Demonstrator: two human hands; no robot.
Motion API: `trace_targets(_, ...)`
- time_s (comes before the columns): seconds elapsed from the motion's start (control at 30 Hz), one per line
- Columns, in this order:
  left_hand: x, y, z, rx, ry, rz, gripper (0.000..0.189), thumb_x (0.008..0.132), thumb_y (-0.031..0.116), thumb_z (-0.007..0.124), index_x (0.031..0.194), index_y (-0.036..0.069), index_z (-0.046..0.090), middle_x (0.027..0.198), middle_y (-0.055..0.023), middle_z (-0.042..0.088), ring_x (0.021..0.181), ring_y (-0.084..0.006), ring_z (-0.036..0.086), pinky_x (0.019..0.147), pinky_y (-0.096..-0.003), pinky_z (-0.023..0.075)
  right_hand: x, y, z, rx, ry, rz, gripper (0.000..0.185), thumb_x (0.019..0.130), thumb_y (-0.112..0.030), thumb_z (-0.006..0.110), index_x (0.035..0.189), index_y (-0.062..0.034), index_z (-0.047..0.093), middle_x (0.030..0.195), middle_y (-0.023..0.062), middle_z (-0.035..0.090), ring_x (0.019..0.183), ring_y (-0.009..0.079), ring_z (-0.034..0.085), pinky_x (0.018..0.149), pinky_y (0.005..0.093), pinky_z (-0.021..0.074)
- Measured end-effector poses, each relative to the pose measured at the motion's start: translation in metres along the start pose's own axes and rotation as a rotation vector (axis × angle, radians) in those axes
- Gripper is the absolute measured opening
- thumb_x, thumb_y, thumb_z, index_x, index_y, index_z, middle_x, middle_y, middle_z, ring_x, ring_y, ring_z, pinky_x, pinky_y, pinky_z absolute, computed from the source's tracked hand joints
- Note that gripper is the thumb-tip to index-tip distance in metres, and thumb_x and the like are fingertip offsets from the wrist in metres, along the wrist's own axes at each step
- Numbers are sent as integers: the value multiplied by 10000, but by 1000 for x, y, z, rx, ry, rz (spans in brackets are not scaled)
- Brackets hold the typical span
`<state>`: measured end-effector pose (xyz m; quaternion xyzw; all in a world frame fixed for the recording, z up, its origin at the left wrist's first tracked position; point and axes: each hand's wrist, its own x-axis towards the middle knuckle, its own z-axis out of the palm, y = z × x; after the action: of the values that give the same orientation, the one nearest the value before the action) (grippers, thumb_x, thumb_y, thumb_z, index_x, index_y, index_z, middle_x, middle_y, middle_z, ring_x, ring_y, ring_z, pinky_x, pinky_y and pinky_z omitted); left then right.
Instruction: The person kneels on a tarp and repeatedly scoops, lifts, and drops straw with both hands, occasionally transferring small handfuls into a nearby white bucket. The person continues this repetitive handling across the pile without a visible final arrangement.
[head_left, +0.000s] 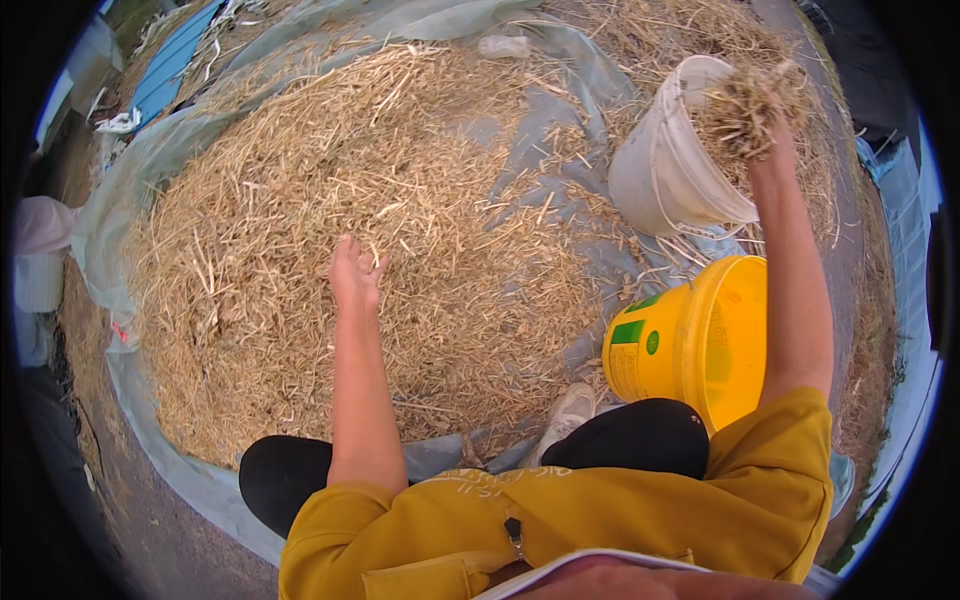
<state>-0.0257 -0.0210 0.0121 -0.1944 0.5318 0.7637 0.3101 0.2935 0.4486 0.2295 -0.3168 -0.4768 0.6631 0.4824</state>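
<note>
A wide heap of chopped dry straw (270, 300) lies before me on a grey-green plastic sheet (124, 206). Over the middle of the heap is my left hand (356, 274), its fingers apart and nothing plainly held. Far to the right, my right hand (781, 120) grips a bunch of straw (739, 112) at the mouth of a tilted white plastic bucket (645, 169); the straw hides most of its fingers. Nearer to me a yellow plastic bucket (652, 341) with green markings leans on its side, its mouth to the right, partly behind my right forearm.
More straw (660, 30) is spread beyond the white bucket. A crumpled clear plastic piece (504, 46) rests at the heap's far edge. My shoe (566, 420) touches the sheet's near side. Blue sheet metal (172, 64) lies at far left, and a white container (37, 281) stands at the left rim.
</note>
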Motion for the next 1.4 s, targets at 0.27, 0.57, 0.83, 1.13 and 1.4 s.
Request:
trace_targets(0.27,42,-42,-46,238,189,-120,565,921,260,563,1412,45,386,1517,-126,325,1407,-297,279,1120,-564,235,23,-18,-22,-1387,457,-461,791,842,-550,629,1390,-5,460,1264,217,583,1163,292,570,1014,406,400)
trace_targets(0.57,63,-82,-75,532,371,-55,530,896,259,570,1305,-52,440,1233,-208,538,1139,-285,504,1007,-434,367,-126,266,159,-1277,-842,387,793,844,-512,658,1431,-44,402,1389,249,470,1297,361,455,1081,410,363)
trace_targets(0.83,41,-89,-98,585,322,-92,521,933,377,551,1228,-48,490,1148,-178,561,1041,-249,519,936,-379,412,-158,424,213,-1339,-561,486,923,845,-651,549,1491,-52,274,1506,289,256,1416,385,251,1138,436,270)
trace_targets(1.13,31,-46,-90,-219,143,-218,629,931,527,494,1375,83,463,1380,-170,491,1248,-340,483,1071,-543,354,-268,381,280,-1128,-1356,181,685,832,-415,608,1414,-102,426,1401,147,449,1270,341,456,1064,417,393)
trace_targets(1.4,11,-38,-135,199,72,-254,566,928,382,532,1364,26,469,1363,-167,503,1241,-313,487,1040,-476,381,-243,347,233,-1267,-1284,91,628,828,-533,605,1342,-179,536,1441,130,405,1336,326,361,1072,575,294)
